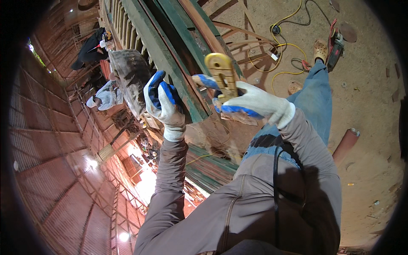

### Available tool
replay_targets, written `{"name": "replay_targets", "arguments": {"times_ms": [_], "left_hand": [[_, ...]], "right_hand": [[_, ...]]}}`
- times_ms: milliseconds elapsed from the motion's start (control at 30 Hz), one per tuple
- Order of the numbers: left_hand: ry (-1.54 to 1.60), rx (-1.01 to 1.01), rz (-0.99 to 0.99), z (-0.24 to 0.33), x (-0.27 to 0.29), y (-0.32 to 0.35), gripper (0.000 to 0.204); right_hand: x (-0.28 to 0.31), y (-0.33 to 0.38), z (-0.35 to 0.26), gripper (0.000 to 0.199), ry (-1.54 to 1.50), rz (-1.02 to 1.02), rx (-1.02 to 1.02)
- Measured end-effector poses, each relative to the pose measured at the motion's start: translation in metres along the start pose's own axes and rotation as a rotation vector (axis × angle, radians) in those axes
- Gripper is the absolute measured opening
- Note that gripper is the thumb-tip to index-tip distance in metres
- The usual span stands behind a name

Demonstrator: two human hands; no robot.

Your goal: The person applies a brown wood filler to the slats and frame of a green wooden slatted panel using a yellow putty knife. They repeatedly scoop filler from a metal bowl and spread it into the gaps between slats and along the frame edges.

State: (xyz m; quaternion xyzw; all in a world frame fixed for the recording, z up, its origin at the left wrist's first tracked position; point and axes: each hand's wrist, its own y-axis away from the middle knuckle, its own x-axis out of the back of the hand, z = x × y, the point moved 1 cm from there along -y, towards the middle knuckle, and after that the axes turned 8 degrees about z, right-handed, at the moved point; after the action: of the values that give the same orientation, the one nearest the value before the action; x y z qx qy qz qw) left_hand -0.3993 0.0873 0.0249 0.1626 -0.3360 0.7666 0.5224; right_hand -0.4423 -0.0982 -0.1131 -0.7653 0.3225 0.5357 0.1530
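Observation:
White work gloves with blue-coated fingers cover both my hands. My right hand (255,102) grips a yellow flat tool (222,74) with a round hole near its upper end and slots along its face; motion blurs it slightly and its kind is unclear. My left hand (163,100) is raised beside the end of a green metal beam (159,55), fingers curled inward. Whatever those fingers may hold is hidden. The tool is over the near end of the long green and rust-brown beams, to the right of my left hand.
A yellow cord (284,74) loops over the dirt floor near a red and dark power tool (335,49) by my shoe. A reddish cylinder (346,142) lies at right. Beyond a dark, dusty rounded object (129,76) are two people (106,95) at left.

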Motion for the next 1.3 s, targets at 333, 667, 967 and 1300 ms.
{"name": "replay_targets", "arguments": {"times_ms": [333,667,967,1300], "left_hand": [[-0.035,0.015,-0.013,-0.002,0.001,-0.002,0.025],[-0.048,-0.01,-0.002,0.002,-0.002,-0.002,0.025],[-0.022,-0.02,-0.01,0.006,-0.007,-0.002,0.024],[-0.015,-0.01,0.0,0.003,-0.006,-0.002,0.024]], "right_hand": [[-0.008,-0.005,0.0,0.059,0.201,0.047,-0.124],[-0.018,0.048,0.013,0.038,0.293,0.057,-0.16],[-0.024,0.022,-0.009,0.05,0.449,0.144,0.107],[-0.032,0.055,0.001,0.067,0.775,0.283,0.475]]}}
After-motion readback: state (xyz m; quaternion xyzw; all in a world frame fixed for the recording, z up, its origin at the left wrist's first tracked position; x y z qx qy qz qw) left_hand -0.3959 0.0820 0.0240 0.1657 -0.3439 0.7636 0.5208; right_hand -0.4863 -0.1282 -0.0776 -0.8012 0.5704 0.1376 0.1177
